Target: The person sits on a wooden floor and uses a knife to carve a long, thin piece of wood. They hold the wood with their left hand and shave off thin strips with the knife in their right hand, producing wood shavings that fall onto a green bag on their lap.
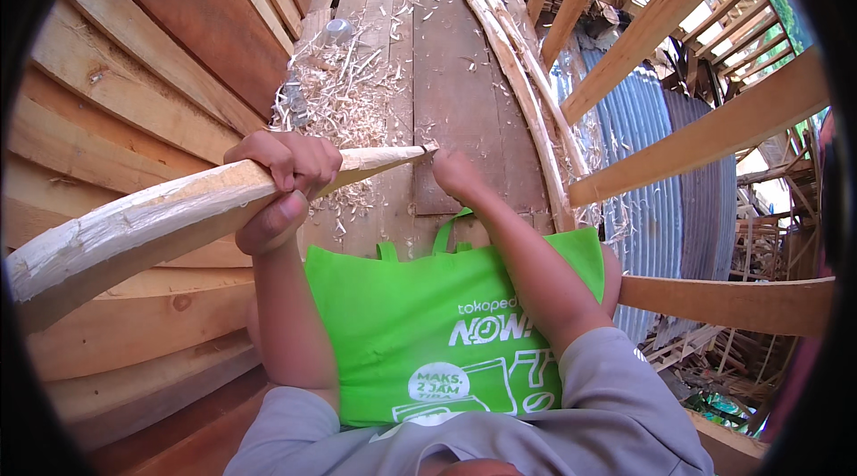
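A long pale wooden pole, roughly hewn, runs from the left edge across in front of me and tapers to a thin end near the middle. My left hand is wrapped round it partway along, thumb beneath. At the tapered end my right hand is closed in a fist; a small dark piece shows between it and the wood, too small to name. Whatever that fist holds is hidden by the fingers. Across my lap lies a bright green cloth bag, its handles pointing away from me.
Curled wood shavings litter the plank floor, with a clear cup among them. Two long stripped poles lie to the right. A plank wall stands left; wooden railing slats and corrugated metal sheets are right.
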A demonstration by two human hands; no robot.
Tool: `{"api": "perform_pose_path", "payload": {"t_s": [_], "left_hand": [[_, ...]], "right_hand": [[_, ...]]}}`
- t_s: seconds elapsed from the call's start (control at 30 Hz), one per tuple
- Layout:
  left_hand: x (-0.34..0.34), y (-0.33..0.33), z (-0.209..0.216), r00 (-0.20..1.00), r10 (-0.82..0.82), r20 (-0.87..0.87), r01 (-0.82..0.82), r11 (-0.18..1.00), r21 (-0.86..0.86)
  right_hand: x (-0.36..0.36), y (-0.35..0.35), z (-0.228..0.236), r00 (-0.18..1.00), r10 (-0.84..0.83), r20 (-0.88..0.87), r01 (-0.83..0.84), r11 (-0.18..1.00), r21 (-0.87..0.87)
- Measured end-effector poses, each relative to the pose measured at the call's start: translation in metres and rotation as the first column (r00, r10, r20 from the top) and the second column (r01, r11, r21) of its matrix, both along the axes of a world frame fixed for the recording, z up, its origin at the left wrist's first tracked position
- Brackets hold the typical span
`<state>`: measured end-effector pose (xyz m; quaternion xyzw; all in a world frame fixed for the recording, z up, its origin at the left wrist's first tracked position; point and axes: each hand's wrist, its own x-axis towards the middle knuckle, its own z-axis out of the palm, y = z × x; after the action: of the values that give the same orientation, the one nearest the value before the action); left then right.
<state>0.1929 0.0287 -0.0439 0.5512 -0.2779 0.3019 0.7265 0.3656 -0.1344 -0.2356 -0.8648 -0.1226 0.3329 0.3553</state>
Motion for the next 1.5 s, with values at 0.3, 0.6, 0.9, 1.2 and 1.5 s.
{"api": "perform_pose_path", "payload": {"t_s": [0.3,0.6,0.9,1.2,1.5], "left_hand": [[-0.007,-0.002,-0.006,0.998,0.057,-0.027,-0.057,0.998,-0.021],[-0.013,0.012,-0.006,0.988,0.141,-0.055,-0.143,0.989,-0.026],[-0.007,-0.011,0.012,0.905,0.415,-0.090,-0.423,0.899,-0.114],[0.002,-0.017,0.019,0.818,0.572,-0.057,-0.571,0.797,-0.200],[-0.001,-0.020,0.021,0.850,0.525,-0.053,-0.524,0.827,-0.205]], "right_hand": [[-0.001,0.004,-0.020,0.957,0.101,0.273,-0.099,0.995,-0.024],[0.006,0.003,0.009,0.955,0.267,0.132,-0.232,0.944,-0.233],[0.024,-0.016,0.066,0.997,0.020,-0.080,-0.032,0.988,-0.153],[0.015,-0.056,-0.020,0.902,0.262,0.344,-0.001,0.798,-0.603],[-0.014,-0.047,-0.056,0.913,0.378,0.152,-0.178,0.706,-0.685]]}}
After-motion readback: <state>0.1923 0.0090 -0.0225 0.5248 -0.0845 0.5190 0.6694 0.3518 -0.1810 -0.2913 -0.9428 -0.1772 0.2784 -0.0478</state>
